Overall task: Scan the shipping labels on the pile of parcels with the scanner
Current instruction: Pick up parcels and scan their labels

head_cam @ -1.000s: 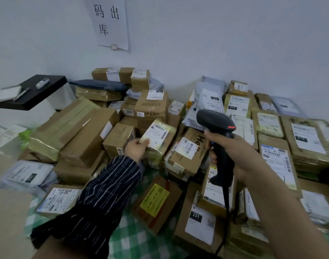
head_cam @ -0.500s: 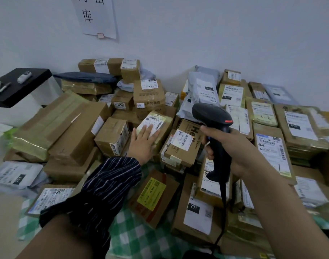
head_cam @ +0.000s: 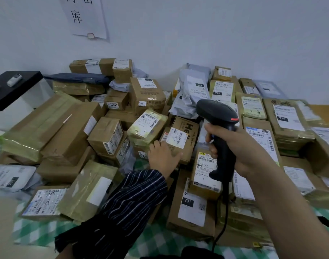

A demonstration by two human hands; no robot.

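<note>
Seen from my head camera, my right hand (head_cam: 242, 148) was wrapped round the handle of the black scanner (head_cam: 224, 146), fingers curled across its front, so the head pointed forward and left over the pile of parcels (head_cam: 107, 135). I held it raised above the boxes, touching none of them, I'd judge to give the beam a clear line down onto a label. Its cable (head_cam: 223, 212) hung from the grip towards me.

My left hand (head_cam: 162, 159) lay flat against the near side of a brown carton (head_cam: 188, 131) printed with dark letters, fingers straight and spread, gripping nothing. It rested just below that carton's white shipping label (head_cam: 176, 140) and left the barcode uncovered. I take it I was steadying the carton, which lay tilted with its label facing up towards the scanner. Just left of it a yellow-taped parcel (head_cam: 147, 126) showed its own label, also face up. The heap sat on a green checked cloth (head_cam: 160, 238) against the wall, most labels upward. Which ones had already been read, I cannot tell.
</note>
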